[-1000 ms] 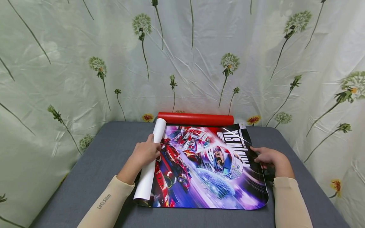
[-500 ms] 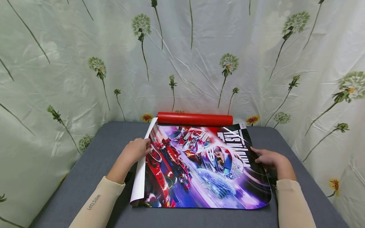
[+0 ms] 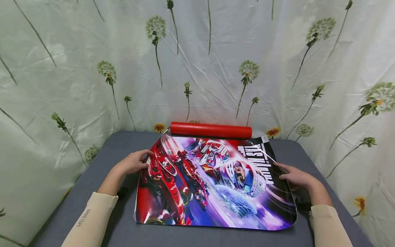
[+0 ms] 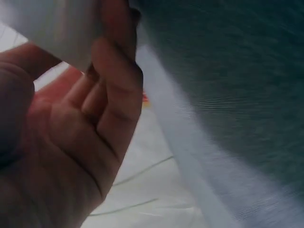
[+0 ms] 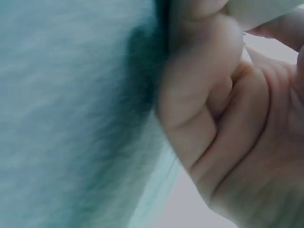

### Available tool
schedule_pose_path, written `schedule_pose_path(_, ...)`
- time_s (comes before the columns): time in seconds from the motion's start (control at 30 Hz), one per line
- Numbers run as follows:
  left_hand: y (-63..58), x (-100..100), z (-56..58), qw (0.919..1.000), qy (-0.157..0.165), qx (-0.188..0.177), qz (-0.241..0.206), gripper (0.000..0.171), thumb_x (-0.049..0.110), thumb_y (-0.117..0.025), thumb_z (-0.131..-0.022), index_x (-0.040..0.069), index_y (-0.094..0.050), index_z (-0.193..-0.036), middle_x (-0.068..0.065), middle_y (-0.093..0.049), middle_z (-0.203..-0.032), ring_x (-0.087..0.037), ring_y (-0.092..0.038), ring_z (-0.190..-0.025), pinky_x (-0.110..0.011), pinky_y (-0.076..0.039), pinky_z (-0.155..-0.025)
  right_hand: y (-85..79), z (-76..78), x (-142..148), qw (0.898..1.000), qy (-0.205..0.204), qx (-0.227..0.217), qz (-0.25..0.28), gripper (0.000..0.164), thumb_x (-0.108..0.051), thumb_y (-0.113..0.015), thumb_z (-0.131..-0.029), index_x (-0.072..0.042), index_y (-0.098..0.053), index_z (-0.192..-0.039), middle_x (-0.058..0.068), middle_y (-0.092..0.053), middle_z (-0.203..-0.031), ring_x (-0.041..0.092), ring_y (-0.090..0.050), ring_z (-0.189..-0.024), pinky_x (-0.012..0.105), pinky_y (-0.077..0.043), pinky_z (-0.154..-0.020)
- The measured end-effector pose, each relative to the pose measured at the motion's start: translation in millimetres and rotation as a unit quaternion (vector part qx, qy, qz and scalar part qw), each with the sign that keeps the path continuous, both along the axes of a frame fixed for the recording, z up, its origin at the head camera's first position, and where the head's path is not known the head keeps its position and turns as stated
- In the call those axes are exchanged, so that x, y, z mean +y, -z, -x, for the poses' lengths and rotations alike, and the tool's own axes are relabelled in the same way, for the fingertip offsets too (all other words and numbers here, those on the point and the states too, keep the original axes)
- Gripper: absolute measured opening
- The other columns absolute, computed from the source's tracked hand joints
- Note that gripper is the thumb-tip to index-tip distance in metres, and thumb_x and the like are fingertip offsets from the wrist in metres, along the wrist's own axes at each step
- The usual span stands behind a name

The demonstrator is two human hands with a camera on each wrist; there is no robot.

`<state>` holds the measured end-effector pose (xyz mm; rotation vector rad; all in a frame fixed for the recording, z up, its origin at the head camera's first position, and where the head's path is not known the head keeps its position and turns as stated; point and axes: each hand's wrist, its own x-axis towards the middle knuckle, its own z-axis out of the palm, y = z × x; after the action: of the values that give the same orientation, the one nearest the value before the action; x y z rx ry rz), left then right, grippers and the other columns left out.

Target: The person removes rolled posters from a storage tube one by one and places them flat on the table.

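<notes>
A glossy racing poster [image 3: 213, 181] with red cars and helmets lies spread across the table in the head view, its corners curving slightly. My left hand [image 3: 131, 163] pinches its left edge between thumb and fingers. In the left wrist view the poster's white back [image 4: 52, 28] passes between that thumb and the curled fingers [image 4: 116, 80]. On the opposite side my right hand [image 3: 297, 177] grips the right edge, thumb on top and fingers tucked underneath. The right wrist view shows the pale sheet [image 5: 261, 12] between thumb and bent fingers [image 5: 199, 90].
Behind the poster, along its far edge, lies a red tube [image 3: 211, 130]. A grey cloth covers the table [image 3: 102, 171]. A pale curtain [image 3: 203, 75] with a dandelion print hangs directly beyond the table.
The poster's rolled left end has been unrolled to the left, its white back turning under. My left hand has moved left with that edge; my right hand has shifted slightly right, still holding on.
</notes>
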<state>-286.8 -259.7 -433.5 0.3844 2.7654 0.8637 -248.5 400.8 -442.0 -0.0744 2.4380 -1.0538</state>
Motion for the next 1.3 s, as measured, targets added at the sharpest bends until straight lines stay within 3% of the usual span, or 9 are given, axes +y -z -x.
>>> schedule_pose_path(0.17,10.1,-16,2.3,0.9939,0.010,-0.058,-0.093,0.054,0.013,-0.071,-0.100,0.003,-0.052,-0.150,-0.007,-0.062,-0.077,-0.017,-0.059,-0.065,-0.036,-0.053,-0.062,9.0,-3.2,8,0.992,-0.024,0.012,0.127,0.065,-0.008,-0.052,-0.107,0.007,-0.014,-0.158,0.016,-0.072,-0.118,0.018,-0.076,-0.083,0.040,-0.063,-0.065)
schedule_pose_path(0.33,7.9,-23,2.8,0.9834,0.014,-0.070,-0.167,0.058,0.018,-0.071,-0.103,0.004,-0.047,-0.153,-0.010,-0.076,-0.092,-0.015,-0.065,-0.072,-0.035,-0.053,-0.065,10.5,-2.5,16,0.979,-0.038,0.044,0.195,0.047,-0.010,-0.056,-0.109,-0.010,-0.038,-0.153,-0.010,-0.078,-0.105,0.008,-0.073,-0.075,0.028,-0.059,-0.066)
schedule_pose_path(0.43,5.6,-28,3.7,0.9778,0.014,-0.076,-0.195,0.061,0.023,-0.072,-0.103,0.004,-0.045,-0.155,-0.011,-0.079,-0.102,-0.014,-0.070,-0.079,-0.034,-0.057,-0.071,11.1,-5.3,21,0.971,-0.034,0.066,0.227,0.039,-0.008,-0.054,-0.110,-0.032,-0.050,-0.140,-0.010,-0.079,-0.104,0.006,-0.074,-0.078,0.026,-0.060,-0.067)
schedule_pose_path(0.57,2.6,-37,4.6,0.9765,0.005,-0.056,-0.208,0.062,0.029,-0.072,-0.102,0.008,-0.047,-0.155,-0.008,-0.081,-0.106,-0.012,-0.074,-0.093,-0.028,-0.055,-0.085,15.0,-8.4,26,0.944,-0.022,0.084,0.318,0.041,0.000,-0.047,-0.110,-0.034,-0.057,-0.131,-0.006,-0.082,-0.102,0.010,-0.079,-0.086,0.027,-0.063,-0.071)
schedule_pose_path(0.7,0.0,-45,2.1,0.9748,-0.012,-0.022,-0.222,0.064,0.035,-0.071,-0.103,0.014,-0.047,-0.158,-0.005,-0.081,-0.097,-0.007,-0.073,-0.100,-0.038,-0.053,-0.101,18.4,-9.7,29,0.914,-0.022,0.096,0.393,0.047,0.006,-0.041,-0.109,-0.030,-0.060,-0.133,-0.001,-0.083,-0.101,0.010,-0.079,-0.086,0.025,-0.062,-0.072)
schedule_pose_path(0.8,-1.3,-50,-1.4,0.9712,-0.021,-0.004,-0.237,0.064,0.035,-0.070,-0.103,0.016,-0.047,-0.159,-0.002,-0.079,-0.090,-0.002,-0.070,-0.102,-0.046,-0.049,-0.106,18.7,-9.1,29,0.911,-0.024,0.113,0.396,0.048,0.006,-0.042,-0.110,-0.031,-0.060,-0.136,-0.004,-0.083,-0.096,0.002,-0.075,-0.078,0.021,-0.060,-0.069)
schedule_pose_path(0.9,-3.3,-53,-5.4,0.9671,-0.025,0.010,-0.253,0.062,0.032,-0.071,-0.103,0.017,-0.048,-0.159,0.002,-0.075,-0.082,0.000,-0.066,-0.097,-0.036,-0.047,-0.102,18.4,-8.1,28,0.918,-0.011,0.137,0.373,0.049,0.004,-0.046,-0.109,-0.034,-0.063,-0.134,-0.011,-0.079,-0.084,-0.006,-0.063,-0.064,0.016,-0.053,-0.062)
schedule_pose_path(1.17,-14.5,-51,-8.3,0.9656,-0.048,0.022,-0.255,0.062,0.037,-0.071,-0.103,0.015,-0.051,-0.158,0.006,-0.083,-0.105,-0.002,-0.074,-0.103,-0.014,-0.050,-0.093,15.3,-6.0,26,0.891,-0.039,0.158,0.424,0.058,0.010,-0.039,-0.109,-0.029,-0.063,-0.143,0.001,-0.084,-0.100,0.007,-0.079,-0.092,0.021,-0.061,-0.079)
schedule_pose_path(1.3,-21.0,-41,-8.1,0.9702,-0.083,0.065,-0.218,0.053,0.045,-0.071,-0.101,0.013,-0.066,-0.144,0.012,-0.082,-0.106,0.005,-0.069,-0.102,-0.016,-0.049,-0.092,6.6,-7.7,21,0.903,0.013,0.210,0.374,0.051,0.006,-0.046,-0.109,-0.033,-0.073,-0.129,-0.009,-0.083,-0.102,0.001,-0.077,-0.092,0.017,-0.059,-0.079)
